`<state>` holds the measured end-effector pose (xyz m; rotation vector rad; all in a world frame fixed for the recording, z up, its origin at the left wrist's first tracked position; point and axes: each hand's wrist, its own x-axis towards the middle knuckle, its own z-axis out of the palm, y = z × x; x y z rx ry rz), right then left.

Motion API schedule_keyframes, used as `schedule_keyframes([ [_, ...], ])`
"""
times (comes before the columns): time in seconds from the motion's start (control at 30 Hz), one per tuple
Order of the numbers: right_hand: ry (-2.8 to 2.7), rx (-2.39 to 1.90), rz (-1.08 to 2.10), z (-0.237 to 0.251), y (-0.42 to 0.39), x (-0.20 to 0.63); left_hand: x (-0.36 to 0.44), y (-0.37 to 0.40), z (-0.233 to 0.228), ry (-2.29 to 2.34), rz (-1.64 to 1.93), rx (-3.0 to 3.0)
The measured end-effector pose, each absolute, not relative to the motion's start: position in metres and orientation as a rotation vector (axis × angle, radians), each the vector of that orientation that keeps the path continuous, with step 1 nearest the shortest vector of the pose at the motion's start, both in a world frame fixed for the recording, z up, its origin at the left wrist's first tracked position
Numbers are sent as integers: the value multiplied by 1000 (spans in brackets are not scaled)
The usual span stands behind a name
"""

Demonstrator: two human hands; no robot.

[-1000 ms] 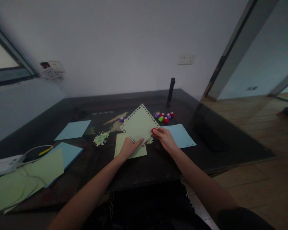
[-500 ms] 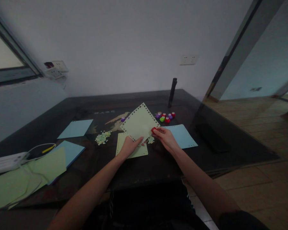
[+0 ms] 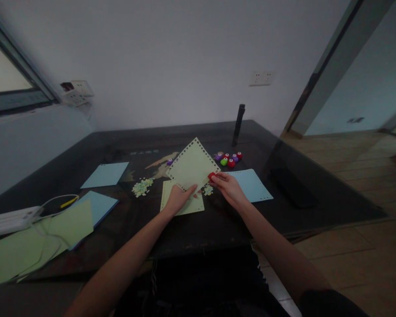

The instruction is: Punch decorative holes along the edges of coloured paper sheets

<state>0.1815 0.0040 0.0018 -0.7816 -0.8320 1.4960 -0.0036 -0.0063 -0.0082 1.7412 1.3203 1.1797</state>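
Observation:
My left hand (image 3: 181, 197) pinches a pale green paper sheet (image 3: 194, 164) near its lowest corner, holding it raised and turned like a diamond. Small punched holes run along several of its edges. At the sheet's lower right edge, my right hand (image 3: 229, 188) grips a small red craft punch (image 3: 212, 177). Beneath lies another green sheet (image 3: 185, 208) with holes, partly covered by my left hand. Small punched-out paper bits (image 3: 207, 189) lie between my hands. A blue sheet (image 3: 252, 185) with punched edges rests under and beyond my right wrist.
Several coloured punches (image 3: 231, 163) cluster behind my right hand, near an upright black stick-like object (image 3: 238, 125). A pile of paper bits (image 3: 142, 187) lies left. Farther left are blue sheets (image 3: 105, 175), green sheets (image 3: 13, 259) and a white power strip (image 3: 11, 221). A dark flat object (image 3: 293, 188) lies right.
The view has tilted slightly, so everything sits a little differently in the picture. Both hands keep their grips, and the red punch stays at the green sheet's lower right edge.

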Motion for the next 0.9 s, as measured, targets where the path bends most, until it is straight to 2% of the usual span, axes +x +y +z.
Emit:
schedule_keyframes([
  [0.9,-821,-819,1456,2,3,179,-2,-8,-7,1280,1195,1764],
])
